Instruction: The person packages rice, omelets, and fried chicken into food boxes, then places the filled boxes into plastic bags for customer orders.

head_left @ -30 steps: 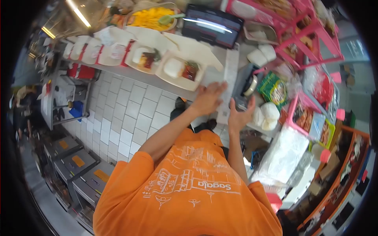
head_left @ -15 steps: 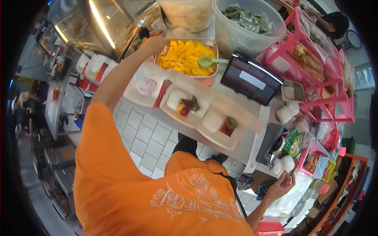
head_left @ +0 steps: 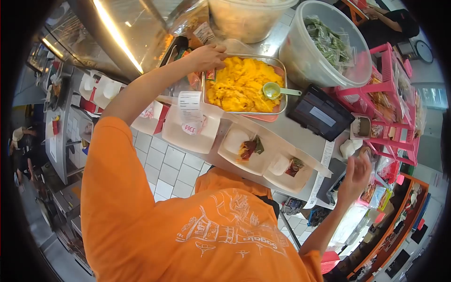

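Note:
My left hand (head_left: 210, 57) reaches over the upper left corner of a metal tray (head_left: 283, 70) of scrambled egg (head_left: 246, 82). Its fingers are loosely bent and apart, with nothing visible in them; a red sachet (head_left: 210, 74) lies just below. A green measuring scoop (head_left: 272, 90) rests on the egg. My right hand (head_left: 356, 176) is raised at the right, fingers spread and holding nothing I can see. Between the hands stand two open boxes, each with white rice (head_left: 236, 142) and dark red sauce with a leaf (head_left: 249, 149). To their left is another open box (head_left: 188, 134) with a paper label.
A dark tablet (head_left: 321, 113) stands right of the tray. Behind are clear tubs, one with bagged green leaves (head_left: 326, 42). Pink racks (head_left: 387, 98) hold packets at the right. A long receipt (head_left: 319, 174) hangs over the table edge. Another person (head_left: 387, 21) is at the upper right.
My right hand has risen from beside the white bundles at the lower right, and its fingers have opened. My left hand remains by the tray's corner. The whole view has shifted.

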